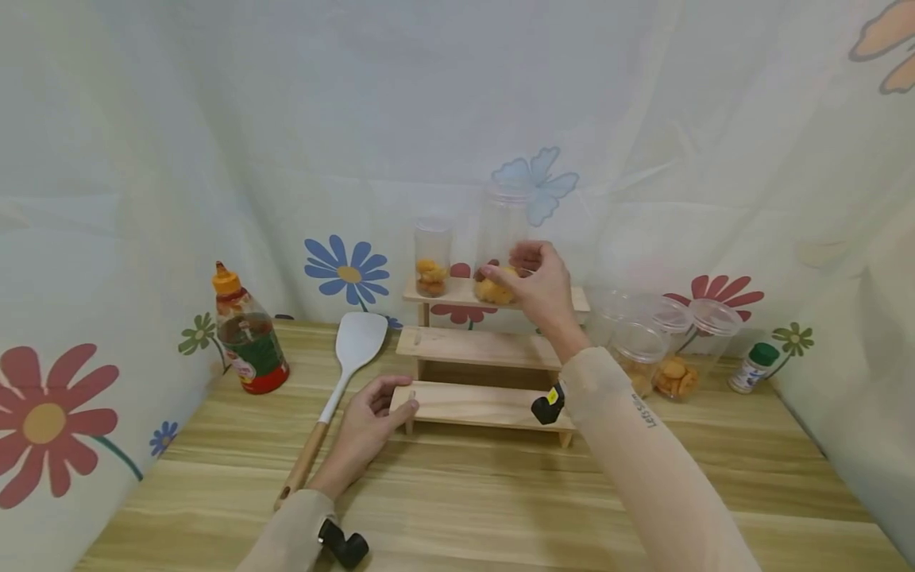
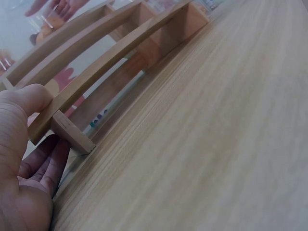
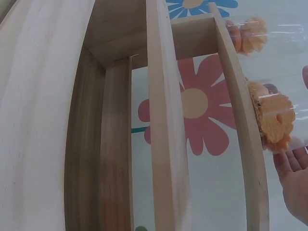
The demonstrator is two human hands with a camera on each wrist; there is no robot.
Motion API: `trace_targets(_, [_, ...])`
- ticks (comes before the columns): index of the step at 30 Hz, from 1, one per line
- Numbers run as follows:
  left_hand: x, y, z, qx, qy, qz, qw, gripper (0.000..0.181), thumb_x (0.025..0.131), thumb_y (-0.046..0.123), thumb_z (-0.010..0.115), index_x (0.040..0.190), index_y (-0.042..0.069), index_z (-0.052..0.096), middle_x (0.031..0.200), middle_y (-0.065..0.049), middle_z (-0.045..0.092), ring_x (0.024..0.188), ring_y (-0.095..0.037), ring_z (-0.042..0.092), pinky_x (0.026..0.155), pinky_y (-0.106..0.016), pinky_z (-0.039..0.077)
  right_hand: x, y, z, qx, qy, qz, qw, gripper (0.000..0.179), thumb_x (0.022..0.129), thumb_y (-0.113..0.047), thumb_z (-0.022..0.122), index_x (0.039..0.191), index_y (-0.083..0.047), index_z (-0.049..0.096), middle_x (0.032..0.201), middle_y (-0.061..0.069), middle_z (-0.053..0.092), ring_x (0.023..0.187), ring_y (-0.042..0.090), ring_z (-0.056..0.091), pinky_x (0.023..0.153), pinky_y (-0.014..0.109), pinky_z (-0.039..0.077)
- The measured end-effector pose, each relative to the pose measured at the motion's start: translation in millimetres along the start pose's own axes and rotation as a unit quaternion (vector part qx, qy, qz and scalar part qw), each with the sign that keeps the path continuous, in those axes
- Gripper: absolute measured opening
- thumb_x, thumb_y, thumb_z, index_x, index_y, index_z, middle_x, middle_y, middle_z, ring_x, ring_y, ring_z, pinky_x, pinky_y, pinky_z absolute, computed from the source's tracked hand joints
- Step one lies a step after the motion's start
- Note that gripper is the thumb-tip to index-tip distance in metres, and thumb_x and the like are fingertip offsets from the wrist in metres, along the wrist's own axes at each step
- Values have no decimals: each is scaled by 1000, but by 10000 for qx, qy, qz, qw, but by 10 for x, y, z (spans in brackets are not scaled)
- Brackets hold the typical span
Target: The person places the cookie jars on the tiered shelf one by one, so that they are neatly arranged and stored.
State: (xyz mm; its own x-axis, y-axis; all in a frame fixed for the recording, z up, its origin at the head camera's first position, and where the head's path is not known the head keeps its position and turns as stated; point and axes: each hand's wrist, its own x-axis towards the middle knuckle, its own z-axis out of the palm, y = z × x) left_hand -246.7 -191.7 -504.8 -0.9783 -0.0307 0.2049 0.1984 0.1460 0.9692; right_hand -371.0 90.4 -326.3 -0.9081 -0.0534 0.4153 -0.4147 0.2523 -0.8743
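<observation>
My left hand (image 1: 372, 421) grips the left end of the lowest step of a three-tier wooden shelf (image 1: 472, 401), thumb on top and fingers underneath; the left wrist view shows this hold (image 2: 24, 139). On the top tier stands a tall clear jar (image 1: 500, 218) with orange-brown cookies (image 3: 276, 118) at its bottom. My right hand (image 1: 543, 286) is round the jar's lower part, thumb in front and fingers at its right side. To its left on the same tier stands a smaller clear jar (image 1: 432, 238) with cookies.
Several clear jars (image 1: 672, 342), some holding cookies, stand right of the shelf, beside a green-capped shaker bottle (image 1: 754, 368). Left of it lies a white turner (image 1: 357, 345) with a wooden handle. A red sauce bottle (image 1: 250, 342) stands farther left. Flower-printed cloth (image 1: 400, 95) hangs behind.
</observation>
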Motion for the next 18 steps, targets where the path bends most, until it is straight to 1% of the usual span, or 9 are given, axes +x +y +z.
trace_targets(10, [-1,9,-2,-30,-38,-16,10000,43,101,20,86,140,11,72,143,-12,69,116,-21,68,88,-24,55,-18,13,35,-97,-62,114,9999,74,95,-37,92,150,-3,56,146,15,64,135,27,62,117,40,52])
trace_targets(18, [3,-5,-11,-20,-34,-77,10000,43,100,20,87,140,14,72,143,-9,69,119,-23,67,89,-24,55,-42,35,75,-65,-53,253,9996,77,97,-36,91,156,-4,54,151,14,63,140,28,60,119,39,50])
